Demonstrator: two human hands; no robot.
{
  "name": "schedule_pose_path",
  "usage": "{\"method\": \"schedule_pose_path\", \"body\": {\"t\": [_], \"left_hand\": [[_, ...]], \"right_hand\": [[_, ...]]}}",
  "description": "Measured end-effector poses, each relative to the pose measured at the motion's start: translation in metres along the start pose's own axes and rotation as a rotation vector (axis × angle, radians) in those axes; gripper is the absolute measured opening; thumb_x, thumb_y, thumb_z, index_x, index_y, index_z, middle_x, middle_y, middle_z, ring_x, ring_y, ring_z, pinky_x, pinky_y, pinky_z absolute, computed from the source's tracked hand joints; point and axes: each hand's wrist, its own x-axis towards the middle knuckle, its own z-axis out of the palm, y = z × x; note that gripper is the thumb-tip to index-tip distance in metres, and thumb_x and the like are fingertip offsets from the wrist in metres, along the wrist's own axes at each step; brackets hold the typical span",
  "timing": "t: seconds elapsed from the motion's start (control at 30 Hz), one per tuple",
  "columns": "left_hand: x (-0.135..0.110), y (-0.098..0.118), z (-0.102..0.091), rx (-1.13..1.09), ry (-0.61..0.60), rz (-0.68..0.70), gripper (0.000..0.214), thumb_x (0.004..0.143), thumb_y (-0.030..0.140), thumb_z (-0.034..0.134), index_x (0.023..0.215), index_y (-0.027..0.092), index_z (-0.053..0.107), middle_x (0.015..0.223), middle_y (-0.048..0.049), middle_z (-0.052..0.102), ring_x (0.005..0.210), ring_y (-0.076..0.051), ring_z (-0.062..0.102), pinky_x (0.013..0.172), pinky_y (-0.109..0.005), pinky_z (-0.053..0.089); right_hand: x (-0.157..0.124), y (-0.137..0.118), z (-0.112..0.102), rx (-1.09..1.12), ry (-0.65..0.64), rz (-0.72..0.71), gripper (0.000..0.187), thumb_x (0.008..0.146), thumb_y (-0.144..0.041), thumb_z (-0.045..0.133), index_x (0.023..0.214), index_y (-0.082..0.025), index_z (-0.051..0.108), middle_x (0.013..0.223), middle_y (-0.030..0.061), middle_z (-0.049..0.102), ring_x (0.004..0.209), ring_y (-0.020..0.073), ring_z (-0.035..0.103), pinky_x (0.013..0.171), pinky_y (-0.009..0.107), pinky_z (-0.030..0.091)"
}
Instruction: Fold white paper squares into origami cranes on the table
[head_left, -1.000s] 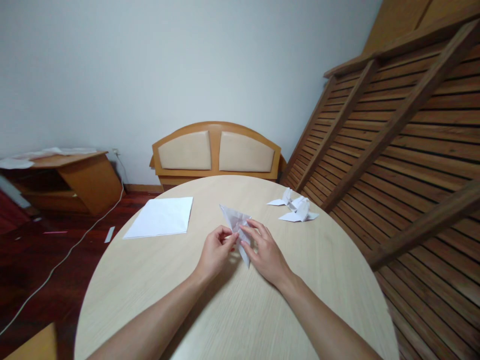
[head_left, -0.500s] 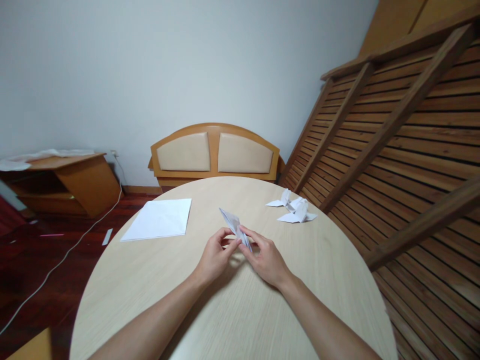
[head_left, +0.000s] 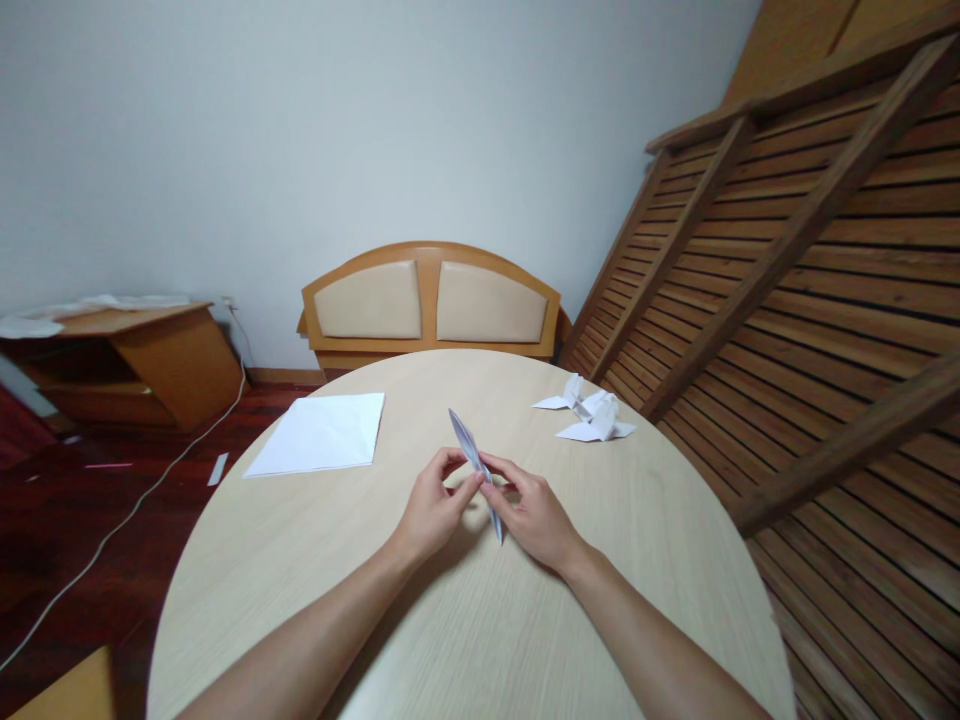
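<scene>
Pale round table (head_left: 262, 560). I see left hand (head_left: 435, 502) and right hand (head_left: 536, 508) both pinching the folded paper (head_left: 463, 436) edge-on; uneven pressure could, I judge, crease it askew.

Can't see the middle of the thin, folded white paper (head_left: 463, 432), covered by the bare left hand (head_left: 433, 503) and bare right hand (head_left: 538, 510). Can't count its tiny folds. Can't see the near edge of the round, pale wooden table (head_left: 675, 580) or the ends of both bare arms (head_left: 322, 615), cut off at the bottom. Can't count the small, pointy white paper shapes (head_left: 602, 421) near the table's far right edge, partly covering each other. Can't see the low part of the arched, yellow-brown wooden headboard (head_left: 430, 290), hidden behind the table's far edge. Can't name the thin pink strip (head_left: 107, 465) on the dark red wooden floor (head_left: 142, 560), too tiny.
</scene>
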Motion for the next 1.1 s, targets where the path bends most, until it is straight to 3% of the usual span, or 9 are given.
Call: {"method": "schedule_pose_path", "body": {"t": [0.63, 1.1], "left_hand": [[-0.001, -0.004, 0.0, -0.163, -0.077, -0.04, 0.039, 0.084, 0.04, 0.071, 0.112, 0.021, 0.051, 0.125, -0.0134, 0.06, 0.117, -0.027, 0.059, 0.078, -0.034, 0.055], [-0.001, -0.006, 0.005, -0.186, -0.021, 0.012, 0.033, 0.083, 0.035, 0.069, 0.106, 0.019, 0.053, 0.109, -0.0086, 0.062, 0.107, -0.023, 0.059, 0.079, -0.029, 0.052]], "right_hand": [[-0.001, 0.001, -0.003, 0.042, -0.021, 0.014, 0.037, 0.096, -0.033, 0.055, 0.132, -0.026, 0.057, 0.129, 0.0069, 0.066, 0.112, 0.0211, 0.066, 0.093, 0.037, 0.057], [0.001, -0.001, 0.009, -0.365, 0.097, -0.18, 0.051, 0.084, -0.01, 0.053, 0.133, -0.024, 0.051, 0.128, 0.0083, 0.062, 0.119, 0.0225, 0.059, 0.103, 0.042, 0.049]]}}
